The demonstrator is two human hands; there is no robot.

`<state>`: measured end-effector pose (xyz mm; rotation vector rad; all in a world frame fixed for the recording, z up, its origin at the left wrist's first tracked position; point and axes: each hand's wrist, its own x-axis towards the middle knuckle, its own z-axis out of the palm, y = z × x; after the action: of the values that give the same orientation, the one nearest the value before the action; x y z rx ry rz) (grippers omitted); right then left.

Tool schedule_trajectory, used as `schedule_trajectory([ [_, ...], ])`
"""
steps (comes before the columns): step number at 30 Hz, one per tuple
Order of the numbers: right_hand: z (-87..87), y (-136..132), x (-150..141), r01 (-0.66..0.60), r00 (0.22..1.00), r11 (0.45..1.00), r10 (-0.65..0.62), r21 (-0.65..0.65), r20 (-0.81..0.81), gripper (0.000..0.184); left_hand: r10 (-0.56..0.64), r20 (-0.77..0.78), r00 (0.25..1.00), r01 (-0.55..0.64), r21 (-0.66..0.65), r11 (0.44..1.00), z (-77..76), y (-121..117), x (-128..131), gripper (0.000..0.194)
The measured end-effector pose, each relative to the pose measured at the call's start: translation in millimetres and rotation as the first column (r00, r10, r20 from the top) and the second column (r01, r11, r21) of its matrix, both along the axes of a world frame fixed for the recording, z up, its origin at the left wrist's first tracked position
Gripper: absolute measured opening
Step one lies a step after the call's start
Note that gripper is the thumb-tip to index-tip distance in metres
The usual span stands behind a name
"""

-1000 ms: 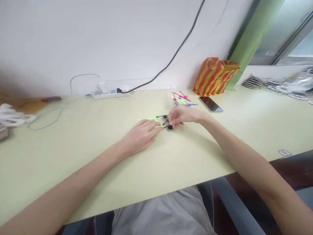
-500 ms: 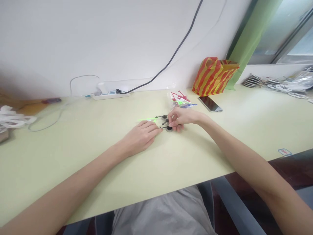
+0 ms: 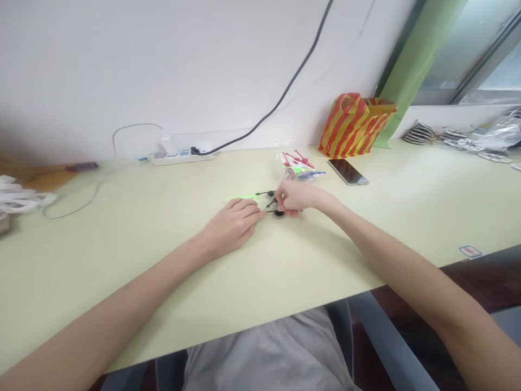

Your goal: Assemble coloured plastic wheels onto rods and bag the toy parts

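My left hand (image 3: 235, 226) lies palm down on the table, fingers stretched out, the index fingertip at the tip of the nearest black arrow-tipped pointer. That pointer's round black hub (image 3: 279, 213) rests on the tabletop. My right hand (image 3: 292, 196) is closed in a pinch at the middle black pointer (image 3: 271, 204), its fingertips hiding part of the hub. Farther back lies another black pointer (image 3: 265, 194), parallel to these. A bright green strip (image 3: 243, 197) lies just beyond my left fingers and is partly covered by them.
Behind my right hand is a clear plastic bag (image 3: 299, 165) with red, green and blue pieces. A phone (image 3: 348, 171) and a striped bag (image 3: 356, 126) stand to the right. A power strip (image 3: 183, 157) with a black cable (image 3: 280, 100) is by the wall.
My right hand has shifted slightly up, from the nearest pointer's hub to the middle one. My left hand stays in place. The whole view has moved a little.
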<state>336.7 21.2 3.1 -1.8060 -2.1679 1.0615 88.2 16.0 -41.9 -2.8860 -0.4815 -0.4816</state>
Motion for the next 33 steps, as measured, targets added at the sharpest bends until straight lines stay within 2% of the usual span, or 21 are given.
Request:
schedule_trajectory([
  [4, 1.3, -1.2, -1.7, -0.035, 0.999, 0.999, 0.035, 0.013, 0.005, 0.025, -0.002, 0.002, 1.0, 0.002, 0.011, 1.0, 1.3, -1.5, -0.5, 0.037],
  [8, -3.6, 0.8, 9.0, -0.131, 0.982, 0.99, 0.123, -0.05, -0.147, 0.018, 0.017, 0.015, 1.0, -0.017, -0.006, 1.0, 4.5, -3.9, -1.5, 0.036],
  [12, -9.3, 3.0, 17.8, -0.222, 0.953, 0.974, 0.211, -0.03, -0.218, 0.015, 0.113, 0.101, 0.988, -0.109, -0.05, 0.993, 4.2, -1.3, -5.5, 0.036],
  [15, -9.8, 2.2, 18.7, -0.252, 0.946, 0.968, 0.246, -0.004, -0.212, 0.016, 0.191, 0.101, 0.976, -0.177, -0.13, 0.976, 1.5, 4.3, -11.4, 0.045],
  [21, -7.8, -0.6, 16.7, -0.302, 0.934, 0.952, 0.307, 0.051, -0.182, 0.023, 0.227, 0.035, 0.973, -0.213, -0.226, 0.951, -0.9, 6.2, -15.9, 0.056],
  [25, -5.8, -4.2, 15.3, -0.275, 0.953, 0.948, 0.291, 0.16, -0.084, 0.037, 0.265, 0.131, 0.955, -0.237, -0.195, 0.952, 7.8, 19.6, -22.8, 0.053],
  [27, -4.7, -5.8, 15.1, -0.216, 0.976, 0.937, 0.215, 0.273, 0.033, 0.042, 0.373, 0.207, 0.904, -0.355, -0.12, 0.927, 13.7, 39.2, -42.0, 0.05],
  [28, -4.5, -6.1, 15.0, -0.195, 0.98, 0.92, 0.172, 0.34, 0.097, 0.044, 0.461, 0.243, 0.854, -0.455, -0.082, 0.887, 15.8, 50.4, -56.9, 0.05],
  [29, -4.7, -6.0, 14.7, -0.185, 0.979, 0.897, 0.133, 0.402, 0.154, 0.045, 0.573, 0.271, 0.774, -0.577, -0.072, 0.814, 17.1, 61.0, -74.7, 0.051],
  [30, -5.4, -5.6, 14.1, -0.182, 0.975, 0.872, 0.099, 0.455, 0.2, 0.046, 0.696, 0.287, 0.658, -0.706, -0.088, 0.703, 17.3, 69.8, -94.0, 0.054],
  [32, -7.8, -4.7, 11.4, -0.17, 0.967, 0.828, 0.037, 0.534, 0.25, 0.045, 0.895, 0.217, 0.39, -0.888, -0.169, 0.427, 15.1, 79.5, -131.0, 0.06],
  [33, -9.2, -4.6, 9.4, -0.155, 0.966, 0.814, 0.005, 0.56, 0.259, 0.044, 0.928, 0.173, 0.329, -0.912, -0.195, 0.36, 13.0, 80.3, -145.4, 0.06],
])
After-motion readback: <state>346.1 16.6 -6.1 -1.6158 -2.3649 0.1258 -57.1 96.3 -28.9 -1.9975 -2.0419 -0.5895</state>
